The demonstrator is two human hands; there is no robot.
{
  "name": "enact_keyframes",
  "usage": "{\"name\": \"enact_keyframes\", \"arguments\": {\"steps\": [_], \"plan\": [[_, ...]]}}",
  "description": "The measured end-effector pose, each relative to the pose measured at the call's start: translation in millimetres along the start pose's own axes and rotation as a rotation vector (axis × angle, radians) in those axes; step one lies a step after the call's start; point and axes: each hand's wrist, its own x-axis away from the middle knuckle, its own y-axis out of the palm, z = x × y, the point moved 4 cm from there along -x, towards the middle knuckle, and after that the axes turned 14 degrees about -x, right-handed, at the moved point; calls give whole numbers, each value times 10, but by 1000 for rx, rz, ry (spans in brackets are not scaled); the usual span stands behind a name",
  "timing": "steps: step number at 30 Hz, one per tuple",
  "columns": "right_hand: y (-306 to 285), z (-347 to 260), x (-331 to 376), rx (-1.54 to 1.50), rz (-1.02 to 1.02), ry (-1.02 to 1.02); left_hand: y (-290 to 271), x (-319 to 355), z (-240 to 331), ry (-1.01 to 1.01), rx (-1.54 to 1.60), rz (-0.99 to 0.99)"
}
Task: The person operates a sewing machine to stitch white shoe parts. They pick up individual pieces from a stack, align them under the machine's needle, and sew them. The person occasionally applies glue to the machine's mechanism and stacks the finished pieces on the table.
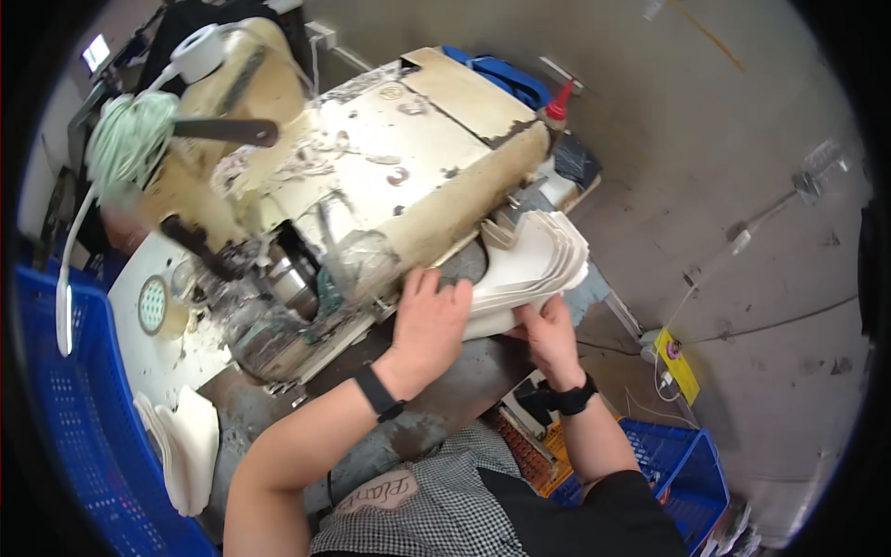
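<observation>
Nearest me, a blue crate (65, 408) on the left is cut off by the rim, with a small pile of white pieces (186, 446) just beside it. My left hand (429, 320) lies flat, fingers spread, on the stack of white curved pieces (538, 265); my right hand (549, 336) grips its lower edge, fingertips hidden underneath. The stack sits against the worn cream sewing machine (371, 186), needle area too blurry to read. Yellow tag (677, 367) on the floor further right.

A single head-worn fisheye view looks steeply down, close over the sewing machine (371, 176).
</observation>
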Motion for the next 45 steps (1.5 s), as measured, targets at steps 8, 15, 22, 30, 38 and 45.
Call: {"name": "enact_keyframes", "arguments": {"steps": [8,15,22,30,38,45], "plan": [[133,-1549,819,452,-461,44,-385,400,-140,-66,127,168],[2175,-1445,355,749,-1050,-630,-987,1150,-431,-140,352,173],[2920,-957,-274,786,-1154,-165,-1533,2488,-1188,-610,144,274],[2975,-829,-411,693,-1260,-339,-1652,3531,-1360,-906,-271,225],[3084,-800,-513,851,-1413,-560,-1509,3565,-1391,-889,-297,182],[3225,-744,-526,1024,-1421,-899,-1429,3582,-1402,-949,-266,201]]}}
